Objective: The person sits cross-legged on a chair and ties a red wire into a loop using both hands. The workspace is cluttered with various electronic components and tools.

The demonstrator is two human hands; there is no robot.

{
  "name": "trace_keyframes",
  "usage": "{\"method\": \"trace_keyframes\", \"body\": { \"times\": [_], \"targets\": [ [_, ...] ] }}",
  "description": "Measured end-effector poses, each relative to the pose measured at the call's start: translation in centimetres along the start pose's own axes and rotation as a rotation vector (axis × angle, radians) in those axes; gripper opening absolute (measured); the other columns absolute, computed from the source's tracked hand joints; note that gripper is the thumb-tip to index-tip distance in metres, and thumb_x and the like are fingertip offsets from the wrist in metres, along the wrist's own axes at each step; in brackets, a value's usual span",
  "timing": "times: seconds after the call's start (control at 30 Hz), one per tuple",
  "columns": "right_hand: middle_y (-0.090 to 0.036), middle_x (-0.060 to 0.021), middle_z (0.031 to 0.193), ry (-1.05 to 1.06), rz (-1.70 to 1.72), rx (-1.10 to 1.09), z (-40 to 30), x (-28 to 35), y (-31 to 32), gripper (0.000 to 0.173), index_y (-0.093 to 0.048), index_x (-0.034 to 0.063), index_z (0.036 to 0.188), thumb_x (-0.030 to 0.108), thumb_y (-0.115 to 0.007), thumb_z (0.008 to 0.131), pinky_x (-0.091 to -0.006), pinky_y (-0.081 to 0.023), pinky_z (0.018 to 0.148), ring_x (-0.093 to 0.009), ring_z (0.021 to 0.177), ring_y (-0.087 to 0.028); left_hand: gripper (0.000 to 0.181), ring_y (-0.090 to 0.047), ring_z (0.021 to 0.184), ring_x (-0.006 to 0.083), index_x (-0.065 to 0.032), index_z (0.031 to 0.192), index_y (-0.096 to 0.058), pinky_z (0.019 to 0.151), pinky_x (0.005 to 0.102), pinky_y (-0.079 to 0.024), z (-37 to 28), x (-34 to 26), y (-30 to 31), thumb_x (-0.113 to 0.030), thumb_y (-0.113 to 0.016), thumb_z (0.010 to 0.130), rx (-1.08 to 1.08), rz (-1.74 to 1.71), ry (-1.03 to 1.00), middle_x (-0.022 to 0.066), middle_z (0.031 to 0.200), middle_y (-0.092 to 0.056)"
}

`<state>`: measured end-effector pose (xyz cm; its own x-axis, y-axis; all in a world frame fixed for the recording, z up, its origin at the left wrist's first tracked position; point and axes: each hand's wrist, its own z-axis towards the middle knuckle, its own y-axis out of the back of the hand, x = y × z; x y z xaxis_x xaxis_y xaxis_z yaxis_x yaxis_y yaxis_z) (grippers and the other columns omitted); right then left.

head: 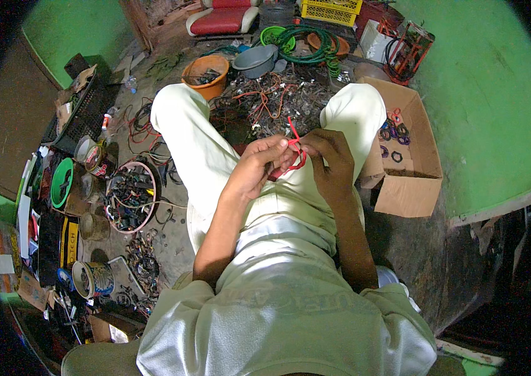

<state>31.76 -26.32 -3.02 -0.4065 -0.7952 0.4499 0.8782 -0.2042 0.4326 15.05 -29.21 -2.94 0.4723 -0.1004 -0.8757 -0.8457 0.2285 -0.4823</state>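
Observation:
Between my thighs, both hands meet on a bright red cord or wire (pixel 301 161), bent into a loop with one free end pointing up. My left hand (pixel 265 162) pinches it between thumb and fingers. The fingertips of my right hand (pixel 329 157) close on its other side, near the crossing of the strands. My fingers hide part of the loop. To the right of my right leg stands an open cardboard box (pixel 411 195) with several small coiled rings (pixel 396 156) inside, dark, purple and orange-red.
A heap of scrap wires and parts (pixel 289 94) covers the floor beyond my knees. Behind it are an orange basin (pixel 220 89), a grey basin (pixel 256 61) and a coiled green hose (pixel 310 56). A pink-rimmed tub (pixel 155 207) of parts and a paint bucket (pixel 79 279) stand left.

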Motion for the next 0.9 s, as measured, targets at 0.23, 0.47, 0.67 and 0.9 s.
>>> {"method": "trace_keyframes", "body": {
  "times": [0.23,0.47,0.67,0.9],
  "targets": [
    [-0.061,-0.0056,0.095,0.120,-0.064,0.137,0.0,-0.5,0.6,0.032,-0.069,0.0234,0.094,0.000,-0.061,0.073,-0.0335,-0.050,0.071,-0.024,0.083,-0.058,0.021,-0.048,0.058,0.0069,-0.0042,0.089,-0.061,0.054,0.0202,-0.037,0.5,0.8,0.6,-0.024,-0.054,0.092,-0.148,-0.002,0.095,-0.0010,0.071,-0.056],
    [-0.057,-0.0064,0.103,0.143,-0.013,0.254,0.6,-0.4,1.1,0.035,-0.067,0.0189,0.092,-0.007,-0.061,0.070,-0.0313,-0.046,0.072,-0.024,0.094,-0.053,0.022,-0.045,0.056,0.0059,-0.0044,0.083,-0.060,0.051,0.0194,-0.032,0.5,0.7,1.1,-0.024,-0.054,0.092,-0.120,0.035,0.023,-0.0022,0.068,-0.053],
    [-0.055,-0.0103,0.103,-0.164,0.553,0.265,-1.2,-2.1,-0.2,0.024,-0.058,0.0109,0.112,0.011,-0.055,0.088,-0.0318,-0.041,0.088,-0.023,0.097,-0.053,0.023,-0.043,0.057,0.0051,-0.0034,0.082,-0.062,0.052,0.0198,-0.031,-0.5,-1.2,-0.8,-0.024,-0.058,0.090,-0.106,0.349,-0.159,-0.0027,0.062,-0.050],
    [-0.052,-0.0067,0.119,-0.523,1.072,0.270,-2.1,-2.4,-0.2,0.042,-0.046,0.0021,0.128,0.027,-0.052,0.094,-0.0297,-0.037,0.094,-0.015,0.105,-0.048,0.017,-0.049,0.067,0.0025,0.0011,0.094,-0.062,0.060,0.0182,-0.039,-1.6,-1.4,-3.2,-0.014,-0.063,0.088,-0.109,0.372,-0.246,-0.0013,0.074,-0.060]
  ]
}}
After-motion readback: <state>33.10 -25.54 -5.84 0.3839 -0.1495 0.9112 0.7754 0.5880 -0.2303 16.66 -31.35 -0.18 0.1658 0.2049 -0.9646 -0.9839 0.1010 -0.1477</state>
